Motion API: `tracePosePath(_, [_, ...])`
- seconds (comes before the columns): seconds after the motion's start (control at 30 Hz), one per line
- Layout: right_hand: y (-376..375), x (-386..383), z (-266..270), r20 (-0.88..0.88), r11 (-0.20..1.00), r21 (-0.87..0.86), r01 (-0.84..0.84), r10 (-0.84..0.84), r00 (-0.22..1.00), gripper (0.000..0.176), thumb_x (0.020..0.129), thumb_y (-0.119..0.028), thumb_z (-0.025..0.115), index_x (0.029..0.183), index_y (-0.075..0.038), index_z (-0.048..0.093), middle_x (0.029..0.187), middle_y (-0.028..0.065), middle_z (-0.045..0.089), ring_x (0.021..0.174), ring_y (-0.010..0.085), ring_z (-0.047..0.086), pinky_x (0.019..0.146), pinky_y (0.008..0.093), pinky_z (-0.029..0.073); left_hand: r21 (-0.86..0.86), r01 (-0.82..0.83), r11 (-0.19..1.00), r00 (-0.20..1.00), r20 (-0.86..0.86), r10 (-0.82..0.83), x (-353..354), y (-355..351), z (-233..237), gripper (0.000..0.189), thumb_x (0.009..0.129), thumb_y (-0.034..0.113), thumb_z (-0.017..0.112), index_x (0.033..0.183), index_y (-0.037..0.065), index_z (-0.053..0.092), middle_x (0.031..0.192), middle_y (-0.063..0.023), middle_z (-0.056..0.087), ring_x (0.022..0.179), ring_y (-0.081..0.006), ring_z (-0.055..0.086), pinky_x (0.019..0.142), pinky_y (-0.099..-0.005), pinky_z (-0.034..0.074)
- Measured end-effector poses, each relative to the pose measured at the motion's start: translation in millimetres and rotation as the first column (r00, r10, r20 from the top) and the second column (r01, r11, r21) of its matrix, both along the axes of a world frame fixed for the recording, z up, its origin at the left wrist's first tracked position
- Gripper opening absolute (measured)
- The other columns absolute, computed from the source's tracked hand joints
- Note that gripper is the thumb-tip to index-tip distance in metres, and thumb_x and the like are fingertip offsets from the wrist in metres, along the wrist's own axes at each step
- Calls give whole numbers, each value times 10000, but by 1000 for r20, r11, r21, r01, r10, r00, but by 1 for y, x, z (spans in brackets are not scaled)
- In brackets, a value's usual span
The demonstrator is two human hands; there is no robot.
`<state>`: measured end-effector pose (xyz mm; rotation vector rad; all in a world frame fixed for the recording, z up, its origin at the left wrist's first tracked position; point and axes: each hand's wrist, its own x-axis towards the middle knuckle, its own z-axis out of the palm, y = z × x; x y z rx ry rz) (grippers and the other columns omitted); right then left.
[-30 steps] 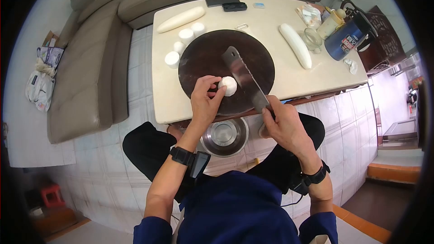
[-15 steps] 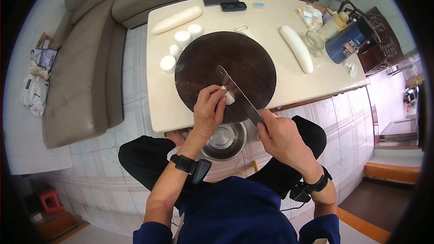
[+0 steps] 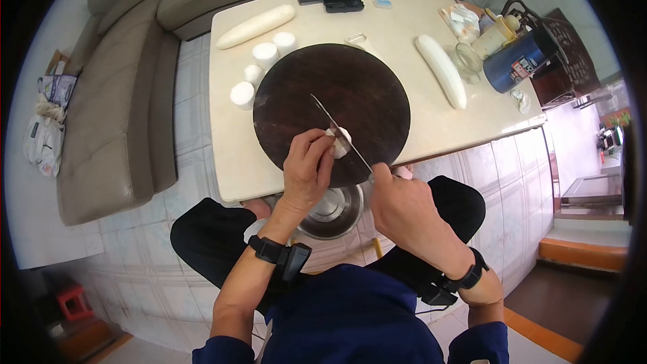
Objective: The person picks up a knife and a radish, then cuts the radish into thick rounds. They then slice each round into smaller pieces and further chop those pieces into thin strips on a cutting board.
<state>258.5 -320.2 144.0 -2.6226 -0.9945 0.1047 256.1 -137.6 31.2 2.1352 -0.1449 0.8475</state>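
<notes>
On the near part of a round dark cutting board [image 3: 323, 77], my left hand [image 3: 306, 168] pinches a small white piece of radish [image 3: 344, 145] between thumb and fingers. A knife [image 3: 358, 154] is in my right hand [image 3: 408, 205], its handle wrapped by the fingers. Its blade slants up and left across the radish piece, close beside my left fingertips, and appears nearly edge-on. Several thick cut radish chunks [image 3: 265, 55] stand along the board's left edge.
Whole white radishes lie on the cream table, one at the back left [image 3: 256, 25] and another at the right [image 3: 441, 71]. Behind the board is a peeler [image 3: 356, 40]. A blue flask [image 3: 515, 67] stands far right. Below the table edge sits a metal basin [image 3: 347, 219].
The knife has moved left, from beside the radish piece to across it, and its blade is turned more edge-on. My left hand keeps its pinch. The whole view has shifted slightly.
</notes>
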Motion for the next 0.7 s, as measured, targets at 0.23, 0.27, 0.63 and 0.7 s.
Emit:
tracePosePath(0.23, [17, 8, -8, -29, 999, -35, 4, -5, 1000, 191, 744, -8, 596, 871, 29, 458, 622, 207, 624, 574, 382, 660, 513, 429, 529, -194, 1, 981, 1000, -17, -4, 6, 9, 9, 173, 846, -17, 655, 1014, 17, 631, 1046, -139, 615, 908, -268, 623, 754, -351, 514])
tracePosePath(0.27, [16, 9, -7, -28, 999, -36, 7, -8, 1000, 191, 744, -8, 596, 871, 29, 458, 622, 207, 624, 574, 382, 660, 513, 429, 529, -252, -54, 966, 998, -42, 45, 9, 14, 23, 168, 859, -10, 652, 1022, 13, 624, 1046, -134, 615, 908, -242, 622, 756, -339, 510])
tracePosePath(0.63, [13, 14, -7, -44, 999, 47, -5, 7, 999, 147, 780, 10, 562, 863, 9, 441, 527, 186, 558, 510, 403, 598, 535, 495, 469, 635, 114, 764, 990, -141, -30, 80, 24, 101, 420, 937, 377, 608, 1219, 67, 641, 1351, -203, 529, 1304, -404, 407, 1092, -494, 305])
tracePosePath(0.7, [15, 14, -3, -75, 1000, 5, -9, 10, 997, 171, 754, 11, 581, 864, 26, 452, 569, 206, 588, 545, 401, 629, 527, 470, 500, 600, 127, 790, 984, -174, -26, 81, 24, 99, 416, 941, 386, 590, 1187, 60, 665, 1359, -196, 527, 1295, -409, 422, 1087, -497, 312])
